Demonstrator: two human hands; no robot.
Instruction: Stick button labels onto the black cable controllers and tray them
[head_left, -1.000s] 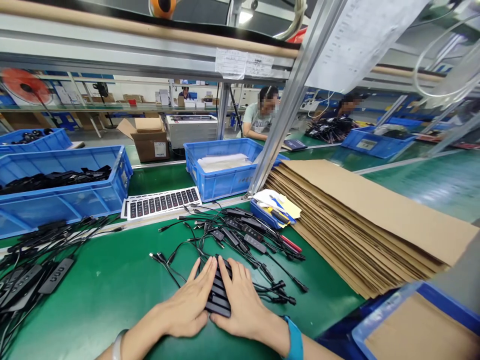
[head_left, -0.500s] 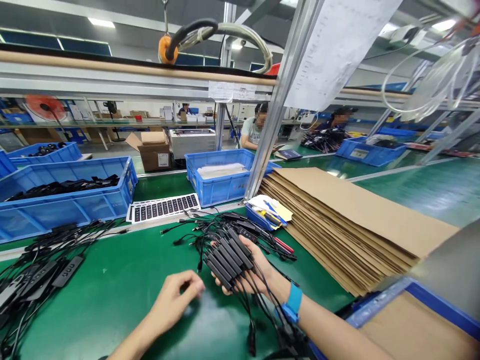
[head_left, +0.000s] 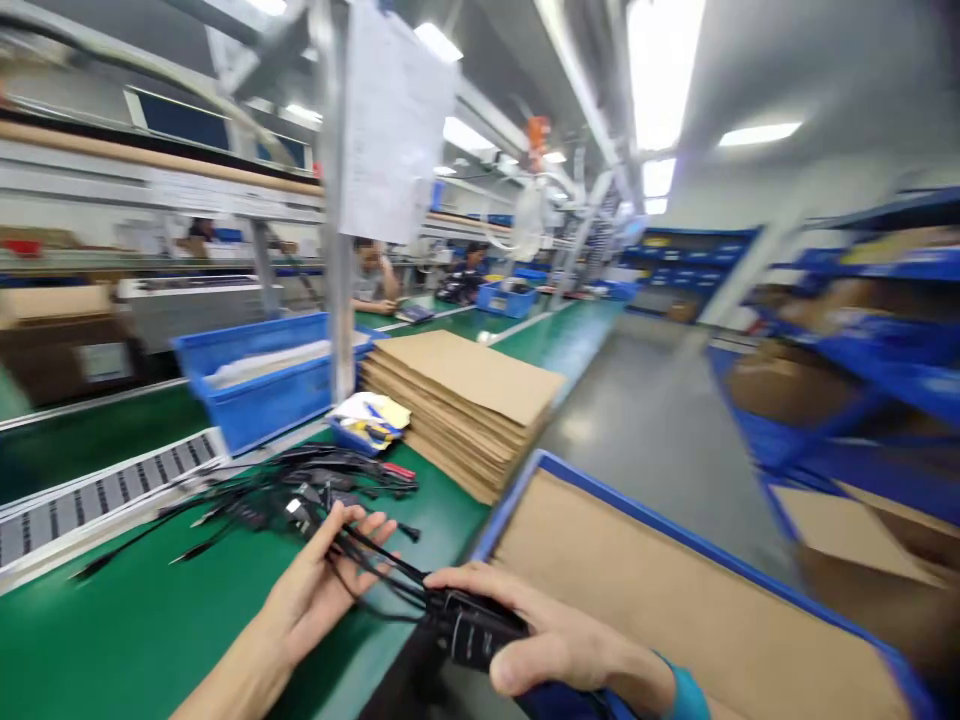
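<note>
A bunch of black button controllers (head_left: pixel 480 632) with cables is held near the table's front edge. My right hand (head_left: pixel 574 640), a teal band at its wrist, is closed over the controllers from above, thumb along their near side. The black cables (head_left: pixel 386 572) run left from there into my left hand (head_left: pixel 311 590), which is palm up with its thumb and curled fingers around them. Plug ends (head_left: pixel 300 512) show just beyond the left thumb, blurred. More black cabled controllers (head_left: pixel 330 465) lie in a heap on the green table behind the left hand.
A blue bin (head_left: pixel 660 530) with cardboard in it stands at the right, beside the table. Behind are a stack of cardboard sheets (head_left: pixel 465 380), a small tool tray (head_left: pixel 356 437) and a blue crate (head_left: pixel 262 400). A metal post (head_left: pixel 341 300) rises there. Co-workers sit farther back.
The view has swung right. The right hand has brought the controllers rightward, toward the bin's near side, and turned over them. The left hand, empty before, now holds their cables.
</note>
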